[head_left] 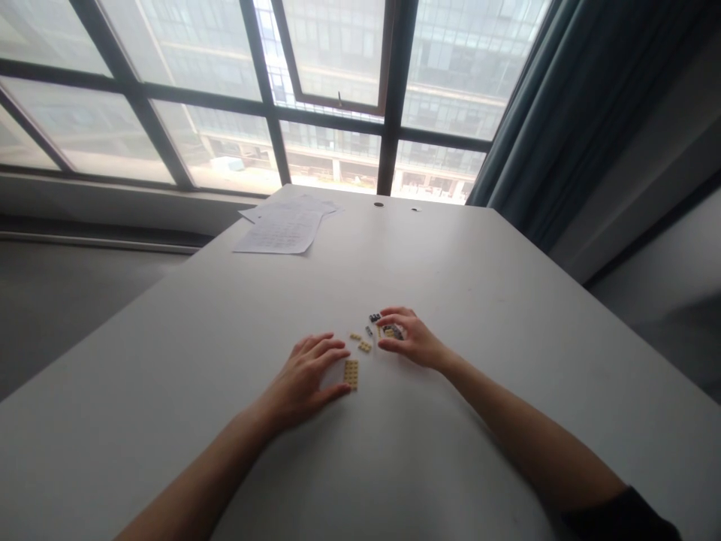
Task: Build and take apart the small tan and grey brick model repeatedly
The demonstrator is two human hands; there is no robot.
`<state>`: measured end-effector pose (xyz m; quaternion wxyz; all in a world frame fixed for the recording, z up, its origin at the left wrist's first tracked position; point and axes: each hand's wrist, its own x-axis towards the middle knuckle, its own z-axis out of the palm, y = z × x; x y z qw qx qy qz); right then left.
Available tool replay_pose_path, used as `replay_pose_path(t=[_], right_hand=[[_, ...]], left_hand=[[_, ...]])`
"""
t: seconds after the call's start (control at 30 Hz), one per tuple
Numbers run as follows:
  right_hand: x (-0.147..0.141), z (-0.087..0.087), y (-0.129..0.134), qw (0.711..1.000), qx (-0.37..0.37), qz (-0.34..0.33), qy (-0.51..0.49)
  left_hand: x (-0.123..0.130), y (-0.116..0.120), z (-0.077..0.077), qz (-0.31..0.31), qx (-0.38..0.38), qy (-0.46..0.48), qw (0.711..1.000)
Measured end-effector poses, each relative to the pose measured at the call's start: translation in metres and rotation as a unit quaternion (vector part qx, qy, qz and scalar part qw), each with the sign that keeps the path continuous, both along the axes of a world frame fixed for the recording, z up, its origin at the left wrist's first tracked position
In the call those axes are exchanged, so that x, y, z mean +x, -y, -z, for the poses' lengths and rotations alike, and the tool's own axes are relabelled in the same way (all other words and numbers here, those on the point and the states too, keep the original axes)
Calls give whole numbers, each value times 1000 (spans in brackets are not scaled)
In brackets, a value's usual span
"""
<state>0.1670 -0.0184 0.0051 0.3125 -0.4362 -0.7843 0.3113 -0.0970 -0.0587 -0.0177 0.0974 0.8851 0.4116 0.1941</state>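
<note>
A tan studded plate [351, 374] lies on the white table, with the fingertips and thumb of my left hand [307, 379] at its left side; the fingers are spread. Small tan pieces [365, 347] lie just beyond it, near a small grey piece [369, 330]. My right hand [410, 336] is over the right part of the group, thumb and fingers apart around some dark and tan pieces [391, 331], which it partly hides. A dark studded piece [375, 318] sits by its index fingertip. Neither hand visibly lifts anything.
Printed paper sheets [282, 229] lie at the far left of the white table [428, 263]. A round dark hole [378, 204] and a small white scrap [415, 210] are near the far edge. Windows stand beyond, with a dark curtain [541, 128] on the right.
</note>
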Motion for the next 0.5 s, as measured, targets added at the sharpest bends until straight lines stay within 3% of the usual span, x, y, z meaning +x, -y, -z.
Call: replay_pose_path(t=[0.13, 0.23, 0.37, 0.43, 0.5], right_hand=[[3, -8, 15, 955, -165, -7, -245], [6, -13, 23, 935, -199, -9, -294], [6, -11, 31, 967, -140, -28, -210], [2, -6, 37, 993, -54, -36, -98], [-4, 2, 44, 998, 38, -48, 26]], left_hand=[[0, -1, 0, 0, -2, 2, 1000], [0, -1, 0, 1, 1, 9, 1000], [0, -1, 1, 6, 3, 7, 1000], [0, 0, 0, 6, 3, 4, 1000], [0, 0, 0, 6, 2, 1, 1000]])
